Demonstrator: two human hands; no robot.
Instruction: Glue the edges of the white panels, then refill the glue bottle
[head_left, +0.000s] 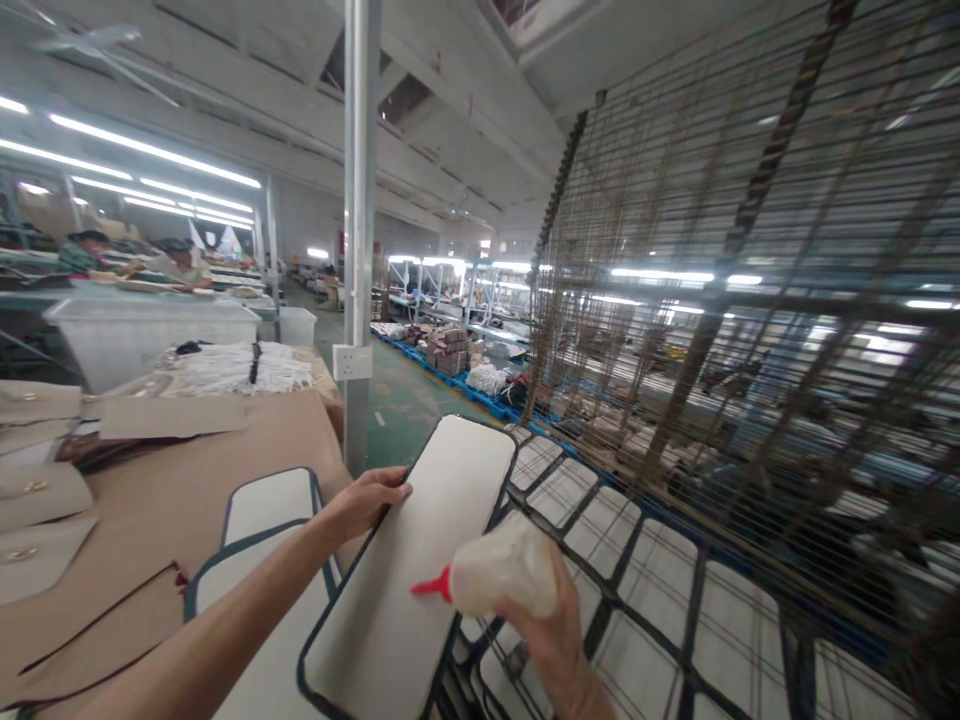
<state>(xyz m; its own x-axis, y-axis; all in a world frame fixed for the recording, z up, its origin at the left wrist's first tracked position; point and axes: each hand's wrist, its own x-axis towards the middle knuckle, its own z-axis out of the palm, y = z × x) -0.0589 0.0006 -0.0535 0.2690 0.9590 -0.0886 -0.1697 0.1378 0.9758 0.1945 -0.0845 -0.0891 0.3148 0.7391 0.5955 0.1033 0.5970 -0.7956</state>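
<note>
My left hand [375, 497] grips the left edge of a long white panel [442, 480] with rounded corners and a dark border. The panel is tilted in front of me. In my right hand [551, 625] is a squeeze bottle [506, 568] with cloudy pale sides and a red nozzle [431, 587]. The nozzle points left over the panel's face; whether it touches the surface I cannot tell. Beneath my left forearm lie more dark-edged white panels [274, 500] on the brown table.
To the right stands a wire rack [637, 300], its lower mesh holding several similar panels [652, 575]. Beige flap pieces [41, 495] and dark cords [97, 615] lie on the brown table [180, 490]. A metal post [360, 230] rises just beyond. Two people work at far-left tables.
</note>
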